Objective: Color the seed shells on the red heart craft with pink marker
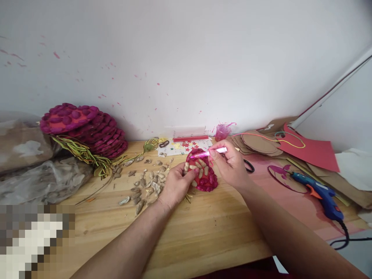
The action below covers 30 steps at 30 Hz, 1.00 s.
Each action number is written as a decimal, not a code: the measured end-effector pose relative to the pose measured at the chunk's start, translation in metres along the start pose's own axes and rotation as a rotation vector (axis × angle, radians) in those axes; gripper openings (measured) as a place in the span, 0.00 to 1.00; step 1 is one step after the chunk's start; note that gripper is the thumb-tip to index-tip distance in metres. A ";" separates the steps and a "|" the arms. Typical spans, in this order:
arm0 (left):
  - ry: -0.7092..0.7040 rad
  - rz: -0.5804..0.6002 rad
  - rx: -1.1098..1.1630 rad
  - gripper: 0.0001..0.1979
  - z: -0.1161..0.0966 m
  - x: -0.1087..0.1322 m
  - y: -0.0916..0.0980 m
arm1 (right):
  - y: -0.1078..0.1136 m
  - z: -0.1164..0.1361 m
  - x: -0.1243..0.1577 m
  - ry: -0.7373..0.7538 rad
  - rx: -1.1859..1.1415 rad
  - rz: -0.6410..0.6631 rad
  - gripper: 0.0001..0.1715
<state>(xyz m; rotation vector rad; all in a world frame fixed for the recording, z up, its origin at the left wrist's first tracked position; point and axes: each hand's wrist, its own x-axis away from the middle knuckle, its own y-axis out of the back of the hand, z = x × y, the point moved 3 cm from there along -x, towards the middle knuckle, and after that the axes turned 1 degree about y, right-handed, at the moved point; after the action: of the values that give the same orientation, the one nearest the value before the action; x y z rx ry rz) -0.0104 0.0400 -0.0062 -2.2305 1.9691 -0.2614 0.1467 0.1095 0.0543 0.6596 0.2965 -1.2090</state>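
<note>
Shell disc [203,176] (magenta, glittery, studded with shells, a few of them bare and pale) flat on the tabletop [203,232], toward the back wall, between both hands.

Head view, the only one. Left hand [176,186] at the disc's near-left edge, grip narrow, thumb and fingertips pinched on the rim, pinning it down. Right hand [231,164] just over the disc's right side, grip closed around a pink pen [210,152], held almost level, tip pointing left above the upper shells; touching them or just clear, cannot tell.

Step in hand, by the look of it: colouring the bare shells, with the lower and right parts already magenta and a pale cluster left in the middle. Next move, as a judgement only: tip lowered onto one pale shell, disc kept steady under the left hand, pressure light enough to leave the stuck-on shells in place.

Containers: small pink cup [222,131] against the wall behind the disc, something thin poking out, contents otherwise unreadable. Crumpled plastic bag [43,180] at far left, contents too blurred to name.

Round about: loose shells [148,182] scattered just left of the left hand; stack of magenta discs [87,130] at back left, yellow-green strings trailing from it; star sheet [183,146] behind the disc; cardboard rounds [258,143] and red paper [310,149] at back right; blue glue gun [322,193] lying well to the right, cord running off the edge.
</note>
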 end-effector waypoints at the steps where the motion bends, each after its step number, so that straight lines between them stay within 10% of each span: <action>1: 0.004 0.003 0.010 0.17 0.001 0.000 0.000 | 0.001 0.000 0.000 -0.003 0.008 -0.018 0.11; 30: 0.032 0.020 0.093 0.16 0.002 0.000 0.000 | 0.001 0.003 0.001 0.058 0.028 -0.033 0.07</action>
<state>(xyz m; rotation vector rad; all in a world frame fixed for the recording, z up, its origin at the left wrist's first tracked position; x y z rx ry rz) -0.0099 0.0400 -0.0086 -2.1609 1.9522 -0.3804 0.1475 0.1073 0.0560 0.7177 0.3407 -1.2292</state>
